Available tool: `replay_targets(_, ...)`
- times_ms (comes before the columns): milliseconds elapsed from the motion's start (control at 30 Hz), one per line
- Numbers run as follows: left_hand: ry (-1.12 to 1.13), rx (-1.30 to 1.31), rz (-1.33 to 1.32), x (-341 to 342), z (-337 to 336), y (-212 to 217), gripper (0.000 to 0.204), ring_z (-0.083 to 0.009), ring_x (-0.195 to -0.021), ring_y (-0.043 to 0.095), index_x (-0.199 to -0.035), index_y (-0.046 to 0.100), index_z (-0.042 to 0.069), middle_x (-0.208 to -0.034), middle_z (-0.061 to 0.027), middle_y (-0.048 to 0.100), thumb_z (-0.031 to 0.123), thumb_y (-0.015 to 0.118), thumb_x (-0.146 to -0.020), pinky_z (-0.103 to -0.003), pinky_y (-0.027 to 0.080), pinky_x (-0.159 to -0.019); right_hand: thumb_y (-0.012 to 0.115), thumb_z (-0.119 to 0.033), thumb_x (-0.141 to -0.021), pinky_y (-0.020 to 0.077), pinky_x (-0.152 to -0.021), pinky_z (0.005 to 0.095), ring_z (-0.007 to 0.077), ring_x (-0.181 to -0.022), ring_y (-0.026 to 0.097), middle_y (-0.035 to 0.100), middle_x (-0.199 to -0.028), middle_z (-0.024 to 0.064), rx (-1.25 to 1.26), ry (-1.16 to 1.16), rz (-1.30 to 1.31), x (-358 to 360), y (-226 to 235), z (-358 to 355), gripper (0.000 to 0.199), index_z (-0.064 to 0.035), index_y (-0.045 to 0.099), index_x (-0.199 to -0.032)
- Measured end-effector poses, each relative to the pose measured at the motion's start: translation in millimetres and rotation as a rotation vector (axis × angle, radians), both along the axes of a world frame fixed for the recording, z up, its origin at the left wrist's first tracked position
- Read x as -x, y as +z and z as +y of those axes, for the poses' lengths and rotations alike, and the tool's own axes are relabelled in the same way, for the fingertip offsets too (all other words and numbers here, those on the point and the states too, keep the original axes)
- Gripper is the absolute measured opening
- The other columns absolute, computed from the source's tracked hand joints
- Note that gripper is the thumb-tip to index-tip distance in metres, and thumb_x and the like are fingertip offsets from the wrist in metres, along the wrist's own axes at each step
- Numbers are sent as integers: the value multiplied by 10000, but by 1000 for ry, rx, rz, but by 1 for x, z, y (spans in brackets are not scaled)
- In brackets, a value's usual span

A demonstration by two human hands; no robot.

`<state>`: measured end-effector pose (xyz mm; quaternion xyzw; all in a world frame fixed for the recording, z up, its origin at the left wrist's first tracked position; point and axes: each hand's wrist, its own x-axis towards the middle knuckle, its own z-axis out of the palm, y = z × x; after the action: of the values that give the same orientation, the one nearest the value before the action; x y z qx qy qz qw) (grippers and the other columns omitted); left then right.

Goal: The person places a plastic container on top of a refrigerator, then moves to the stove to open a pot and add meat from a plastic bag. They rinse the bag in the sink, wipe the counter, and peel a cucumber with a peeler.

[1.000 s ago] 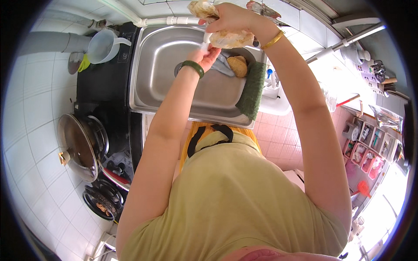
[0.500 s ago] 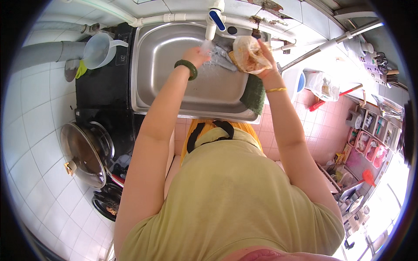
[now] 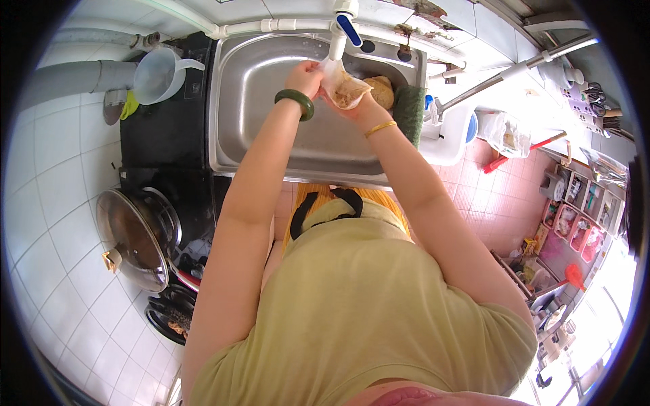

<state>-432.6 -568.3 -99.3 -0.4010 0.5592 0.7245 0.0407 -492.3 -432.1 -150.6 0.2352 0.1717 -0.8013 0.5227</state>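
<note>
"Where's our stained pale pouch (image 3: pixel 349 93)?"
"Just under the tap (image 3: pixel 336 46), over the sink (image 3: pixel 254 122)."
"Our grip?"
"Our right hand (image 3: pixel 362 111) cups it, partly closed; our left hand (image 3: pixel 305 78) curls at its edge, but we can't tell whether it pinches."

Strong, whitish daylight enters from the right, burning out the lower-right rim and laying glare over the pink tiled floor (image 3: pixel 467 196), while the black, flat tabletop (image 3: pixel 162 135) at left sits darker. Pale reflections streak the rectangular stainless-steel sink (image 3: pixel 237 101), and the translucent whitish plastic bag (image 3: pixel 347 91) looks soft, its finer detail unclear. Fisheye distortion bows the white-tiled wall (image 3: pixel 61 149) toward a black, rounded border with faint bluish-purple fringing, and the small objects at far right smear together.
</note>
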Motion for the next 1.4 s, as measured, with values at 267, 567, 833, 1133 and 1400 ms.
replay_targets(267,84,-126,107,11,9,32,171,-144,-773,619,-1072,602,22,-973,-67,648,43,634,-905,-244,526,-654,770,-43,-785,537,-989,380,280,-1276,513,452,-1432,130,-486,-93,2440,56,174,44,701,-72,447,-1406)
replay_targets(567,70,-229,18,9,-10,9,190,-158,-676,610,-1044,618,-8,-888,-102,656,41,687,-874,-255,549,-633,606,-296,-845,508,-854,333,230,-1029,592,631,-996,49,237,586,3427,117,241,-16,236,-94,649,-961)
replay_targets(833,175,-188,124,-2,-26,14,157,-156,-704,619,-1013,620,-44,-896,-110,664,28,672,-883,-261,557,-639,735,-143,-806,499,-953,328,236,-1146,557,588,-1203,61,-472,347,2769,77,213,7,365,-66,629,-1146)
replay_targets(1133,282,-277,155,-13,-22,20,134,-141,-680,605,-995,621,-51,-897,-114,674,-28,658,-869,-232,533,-649,765,-104,-793,532,-733,310,212,-908,640,633,-1022,119,-720,576,1896,24,11,60,363,-72,686,-1146)
replay_targets(1400,-228,521,-230,-58,-41,-17,132,-155,-614,668,-908,696,-12,-752,-102,693,72,673,-808,-288,543,-588,642,-229,-846,502,-800,450,356,-904,638,682,-930,163,-831,579,1986,11,3,44,191,-68,716,-918)
